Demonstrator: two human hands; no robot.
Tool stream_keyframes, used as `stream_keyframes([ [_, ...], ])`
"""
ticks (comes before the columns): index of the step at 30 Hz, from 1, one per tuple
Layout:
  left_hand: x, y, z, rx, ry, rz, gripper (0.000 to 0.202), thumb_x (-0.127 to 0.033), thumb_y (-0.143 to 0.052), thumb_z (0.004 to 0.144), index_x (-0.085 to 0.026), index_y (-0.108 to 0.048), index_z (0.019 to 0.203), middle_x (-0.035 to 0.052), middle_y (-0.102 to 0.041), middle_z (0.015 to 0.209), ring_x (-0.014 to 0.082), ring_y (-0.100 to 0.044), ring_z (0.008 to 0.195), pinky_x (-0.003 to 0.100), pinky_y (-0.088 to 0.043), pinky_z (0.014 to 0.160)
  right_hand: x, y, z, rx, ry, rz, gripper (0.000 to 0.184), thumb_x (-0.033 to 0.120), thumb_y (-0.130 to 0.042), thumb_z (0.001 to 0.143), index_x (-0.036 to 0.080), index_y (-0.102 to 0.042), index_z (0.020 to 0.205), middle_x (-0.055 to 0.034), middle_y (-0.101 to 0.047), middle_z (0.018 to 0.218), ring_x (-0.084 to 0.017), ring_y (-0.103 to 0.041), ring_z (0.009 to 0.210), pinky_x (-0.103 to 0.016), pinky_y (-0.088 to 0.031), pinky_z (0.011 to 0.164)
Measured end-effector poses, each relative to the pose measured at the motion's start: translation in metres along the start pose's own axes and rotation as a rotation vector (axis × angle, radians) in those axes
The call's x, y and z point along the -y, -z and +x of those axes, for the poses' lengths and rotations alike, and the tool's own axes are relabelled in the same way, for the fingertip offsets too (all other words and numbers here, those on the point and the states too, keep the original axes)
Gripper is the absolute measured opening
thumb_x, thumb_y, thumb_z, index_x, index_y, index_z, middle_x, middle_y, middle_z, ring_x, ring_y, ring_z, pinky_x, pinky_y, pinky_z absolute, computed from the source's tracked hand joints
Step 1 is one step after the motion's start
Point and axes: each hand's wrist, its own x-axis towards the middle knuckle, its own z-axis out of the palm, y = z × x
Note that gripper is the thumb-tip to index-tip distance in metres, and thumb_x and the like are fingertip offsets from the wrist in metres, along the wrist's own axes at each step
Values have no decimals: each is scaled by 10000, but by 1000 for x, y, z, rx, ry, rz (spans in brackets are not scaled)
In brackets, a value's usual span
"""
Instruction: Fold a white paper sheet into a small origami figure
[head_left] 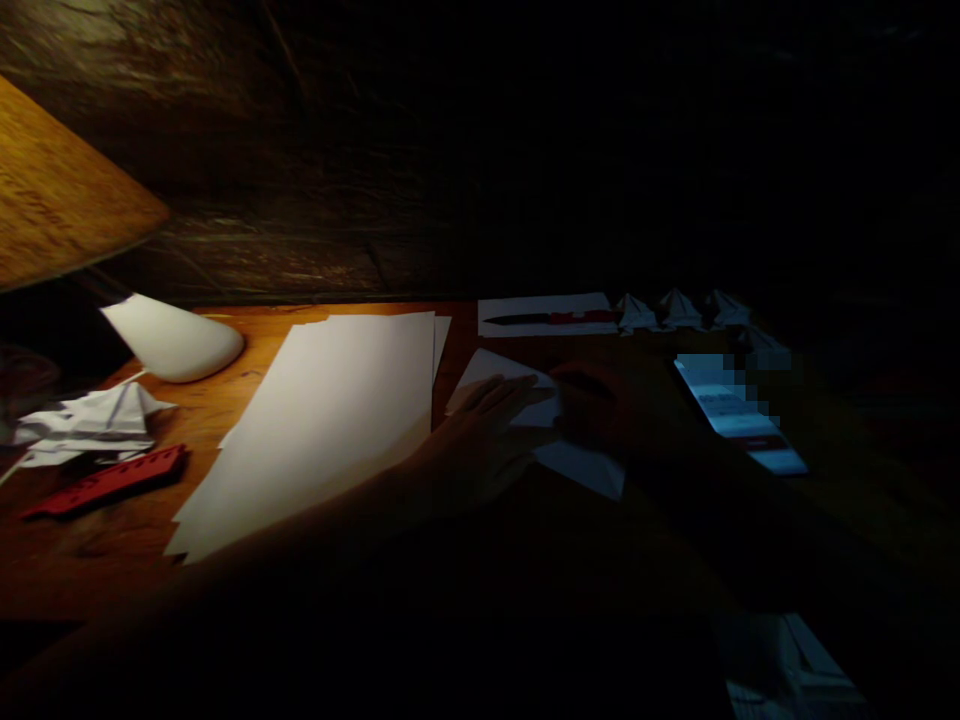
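Observation:
My left hand [480, 435] lies on a folded white paper [499, 375], its fingers pressed together over the fold. My right hand [592, 400] sits in deep shadow against the same paper's right side, and its fingers are too dark to make out. Another white corner of the paper [585, 470] sticks out below the hands. To the left, a stack of large white paper sheets [322, 420] lies flat on the wooden table [255, 325], with my left forearm crossing in front of it.
A white lamp head [172, 340] glows at the left, beneath a wooden overhang [52, 190]. Nearby lie crumpled folded paper [86, 425] and a red ruler [105, 482]. Several folded paper shapes [679, 310], a knife printed on paper [547, 317] and a lit phone [739, 420] lie right and behind.

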Motion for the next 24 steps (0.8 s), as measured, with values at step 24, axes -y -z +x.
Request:
stream_keyframes([
  [24, -2, -2, -1, 24, 48, 48, 422, -211, -611, 983, -251, -585, 1402, 121, -360, 1648, 347, -270, 1564, 659, -228, 1261, -2, -7, -2, 10, 30, 48, 633, 314, -799, 759, 281, -584, 1354, -97, -642, 1296, -330, -634, 1154, -507, -520, 977],
])
